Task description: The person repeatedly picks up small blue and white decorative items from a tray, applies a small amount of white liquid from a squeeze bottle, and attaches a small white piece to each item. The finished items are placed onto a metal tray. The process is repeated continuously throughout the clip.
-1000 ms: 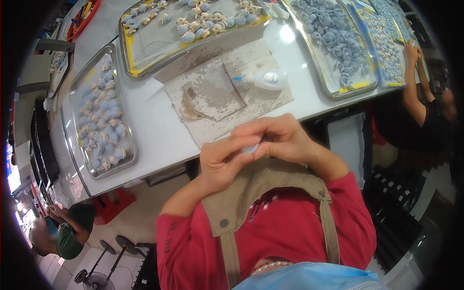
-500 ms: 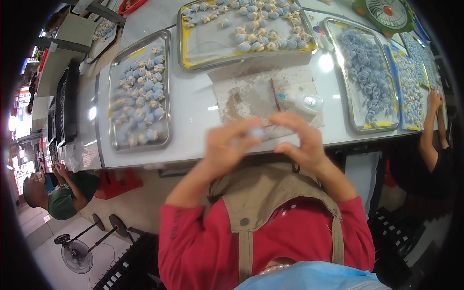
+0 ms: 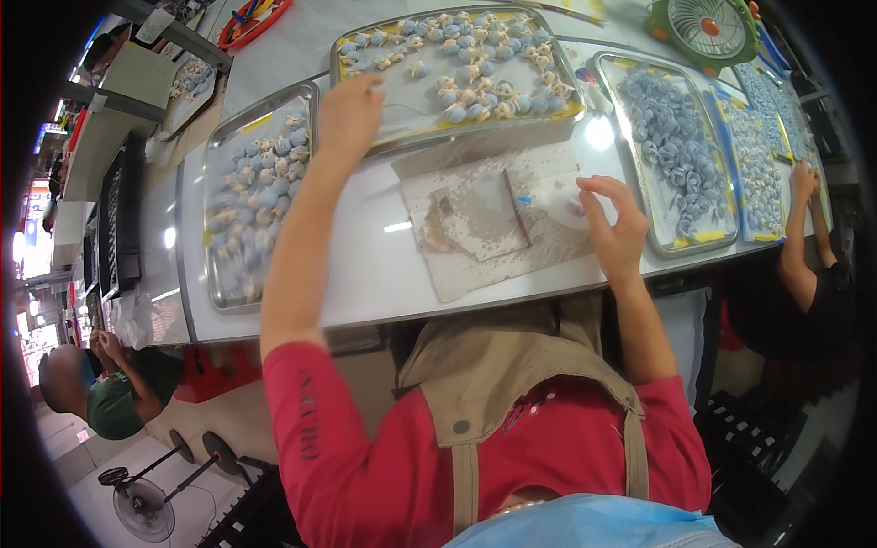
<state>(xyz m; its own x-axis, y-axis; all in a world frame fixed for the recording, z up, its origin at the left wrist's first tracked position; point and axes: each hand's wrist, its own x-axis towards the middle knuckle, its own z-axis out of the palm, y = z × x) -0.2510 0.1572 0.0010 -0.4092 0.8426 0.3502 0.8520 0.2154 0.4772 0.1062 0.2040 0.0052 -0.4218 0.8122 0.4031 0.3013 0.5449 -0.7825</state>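
Note:
My left hand (image 3: 352, 114) reaches over the near left corner of the far metal tray (image 3: 448, 137), fingers curled together; anything in them is hidden. That tray holds small blue-and-cream figures (image 3: 480, 59) with round blue parts. My right hand (image 3: 619, 224) hovers at the right end of a white bottle (image 3: 555, 206) with a blue tip, thumb and forefinger apart. The bottle lies on a stained, folded cardboard sheet (image 3: 438, 274) in front of me, its right end partly covered by my fingers.
More figures fill the left metal tray (image 3: 215, 279). A right tray (image 3: 708, 239) holds blue-grey curved pieces, and a blue-edged tray (image 3: 756, 173) of small parts lies beyond. A green fan (image 3: 711, 26) stands at the back right. Co-workers sit at both sides; one's hands (image 3: 804, 181) touch the right table end.
My hands have separated. The left has swung from the middle up to the far tray; the right has moved right to the bottle. The blue ball in my left fingers no longer shows.

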